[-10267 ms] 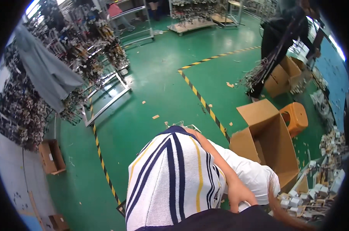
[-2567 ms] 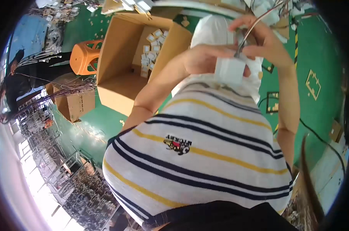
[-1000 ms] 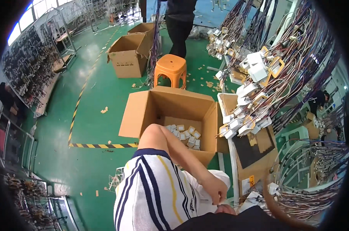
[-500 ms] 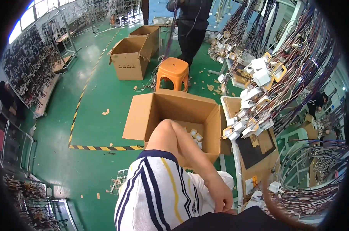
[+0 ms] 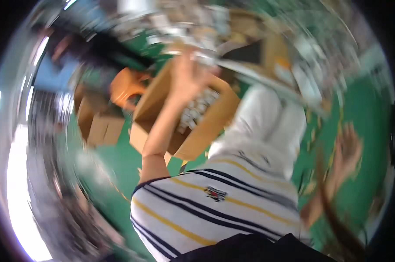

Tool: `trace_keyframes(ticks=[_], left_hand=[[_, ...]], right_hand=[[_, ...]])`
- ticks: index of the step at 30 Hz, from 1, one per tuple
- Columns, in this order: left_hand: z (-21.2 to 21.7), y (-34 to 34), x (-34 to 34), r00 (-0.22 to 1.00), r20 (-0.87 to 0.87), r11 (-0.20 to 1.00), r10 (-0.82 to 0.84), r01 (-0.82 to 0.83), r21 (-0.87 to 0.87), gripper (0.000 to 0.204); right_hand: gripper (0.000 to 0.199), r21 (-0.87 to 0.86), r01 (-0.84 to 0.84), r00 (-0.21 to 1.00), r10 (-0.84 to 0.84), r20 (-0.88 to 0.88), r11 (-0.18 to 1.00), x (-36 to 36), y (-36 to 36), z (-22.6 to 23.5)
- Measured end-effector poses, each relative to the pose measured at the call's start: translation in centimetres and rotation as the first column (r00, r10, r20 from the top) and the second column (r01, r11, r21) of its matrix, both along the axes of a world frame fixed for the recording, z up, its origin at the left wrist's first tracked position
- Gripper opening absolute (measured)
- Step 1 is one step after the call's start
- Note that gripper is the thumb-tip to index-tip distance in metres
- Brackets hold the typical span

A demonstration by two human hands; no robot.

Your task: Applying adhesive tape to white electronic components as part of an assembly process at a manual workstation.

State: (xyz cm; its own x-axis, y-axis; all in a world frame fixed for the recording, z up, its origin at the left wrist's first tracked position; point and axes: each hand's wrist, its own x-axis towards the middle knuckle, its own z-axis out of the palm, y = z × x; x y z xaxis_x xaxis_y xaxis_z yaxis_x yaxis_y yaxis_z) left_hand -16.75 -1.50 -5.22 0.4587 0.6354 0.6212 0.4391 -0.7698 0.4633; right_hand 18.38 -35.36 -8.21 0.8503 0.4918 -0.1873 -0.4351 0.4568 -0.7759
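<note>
My left hand (image 5: 191, 76) reaches out over the far right side of an open cardboard box (image 5: 215, 124), close to the edge of a worktable (image 5: 258, 77). Motion smears its fingers, and I cannot make out whether it grips anything. Inside the box lie several small white pieces (image 5: 199, 109). Away to the right, my right hand (image 5: 348, 146) is held out over the green floor, fingers stretched and apart, with nothing visible in it.
Beyond the box stands an orange stool (image 5: 124, 87), with another cardboard box (image 5: 103, 129) to its left. A person in dark clothes (image 5: 106, 46) is at the upper left. White parts and a dark mat (image 5: 243, 54) lie blurred on the worktable.
The view has swung round to the right and blurred. My left hand has gone from low by my body to above the box; my right hand has come into sight at the right.
</note>
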Motion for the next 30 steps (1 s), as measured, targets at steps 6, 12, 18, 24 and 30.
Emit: trace_keyframes(ticks=[6,12,18,24,30], left_hand=[[-2.9,-0.2,8.5,0.920,0.047,0.918,-0.389,0.391,-0.060,0.057],[-6.0,-5.5,12.5,0.931,-0.138,0.940,-0.339,0.341,-0.008,0.043],[-4.3,-11.0,15.7,0.815,0.122,0.807,-0.567,0.579,-0.119,0.038],[-5.4,-13.1,16.1,0.679,0.175,0.595,-0.713,0.718,-0.360,0.030],[-6.3,-15.7,17.5,0.533,0.234,0.355,-0.813,0.772,-0.527,0.018]], right_hand=[[0.031,0.471,-0.309,0.951,0.270,0.151,0.826,3.5,-0.8,-4.5],[0.032,0.193,-0.064,0.991,0.039,0.128,0.979,2.9,1.7,-3.5],[0.014,-0.011,0.104,0.815,-0.079,0.574,0.995,5.6,8.2,0.6],[0.015,-0.093,0.460,0.332,-0.074,0.940,0.883,14.7,11.7,-1.0],[0.015,-0.227,0.252,0.323,0.139,0.936,0.941,12.9,15.2,-2.3]])
